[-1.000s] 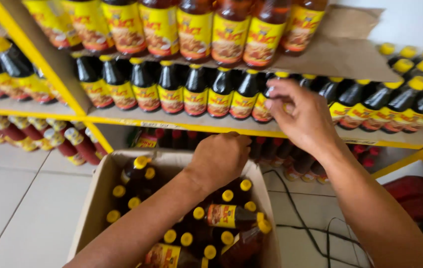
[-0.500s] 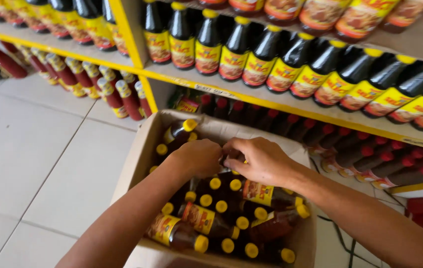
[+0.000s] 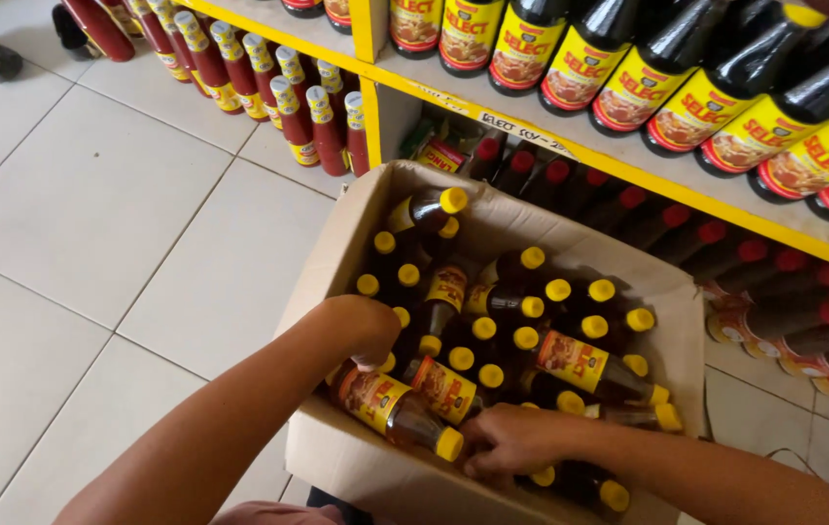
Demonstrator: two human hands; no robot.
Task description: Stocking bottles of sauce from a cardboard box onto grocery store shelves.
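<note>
Both hands reach into a cardboard box of yellow-capped sauce bottles.

The left hand is curled into a loose fist over the bottles at the box's near-left side, fingers tucked under; whether it grips one cannot be told. Just below it lies a tilted bottle with an orange label, its yellow cap pointing toward the right hand. That hand sits at the box's near edge with fingers bent down among the caps, just beside that bottle's cap; its grip is hidden. Above the box, a yellow shelf carries dark soy sauce bottles, and red-capped ketchup bottles stand on the tiled floor.
</note>
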